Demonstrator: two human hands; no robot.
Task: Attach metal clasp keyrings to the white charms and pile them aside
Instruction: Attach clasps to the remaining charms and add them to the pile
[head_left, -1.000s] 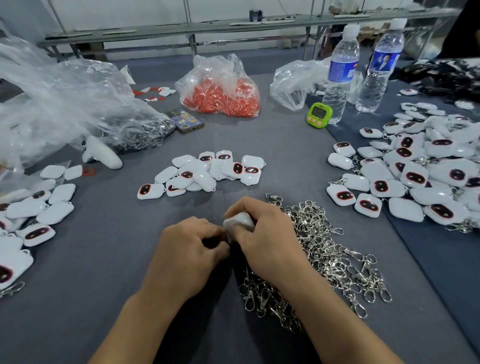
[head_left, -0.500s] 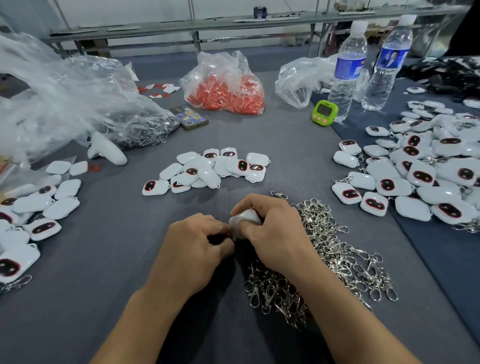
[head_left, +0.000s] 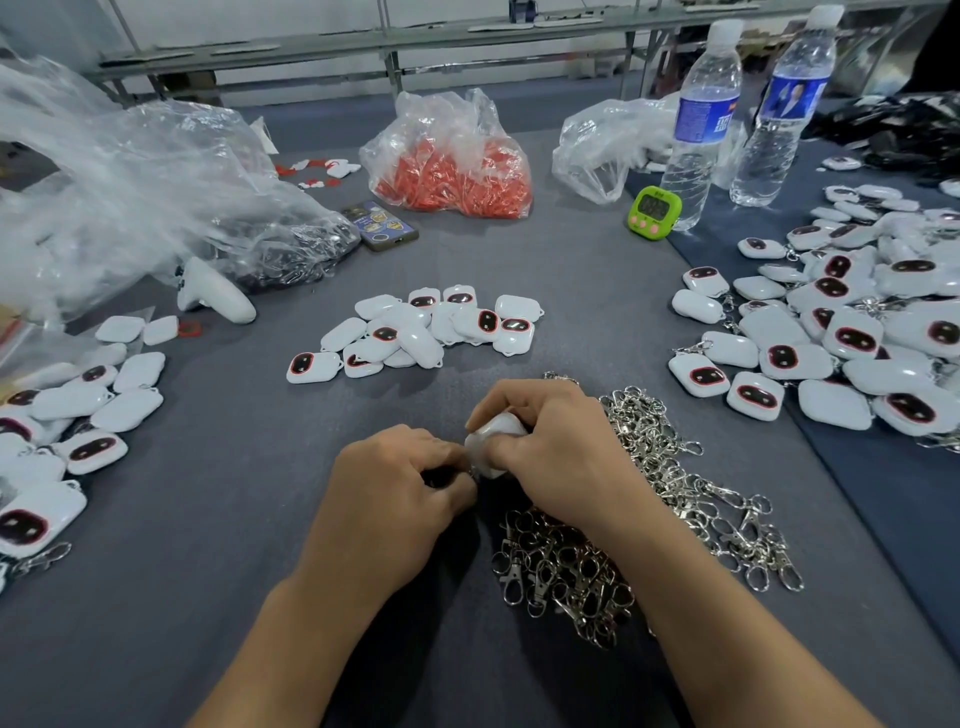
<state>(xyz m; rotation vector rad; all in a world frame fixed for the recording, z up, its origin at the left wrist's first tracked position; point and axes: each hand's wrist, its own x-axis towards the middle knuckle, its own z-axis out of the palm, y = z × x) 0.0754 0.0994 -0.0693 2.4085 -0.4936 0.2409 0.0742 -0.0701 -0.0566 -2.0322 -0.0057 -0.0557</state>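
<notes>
Gripping a white charm (head_left: 493, 441), right hand (head_left: 561, 457) sits beside curled left hand (head_left: 395, 493).

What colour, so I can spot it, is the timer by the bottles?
The timer is bright green, best seen in the head view.

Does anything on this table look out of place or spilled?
Nothing looks spilled or damaged. The only misfit is a white handheld controller lying beside the clear plastic bag at the left; it looks unrelated to the assembly work.
</notes>
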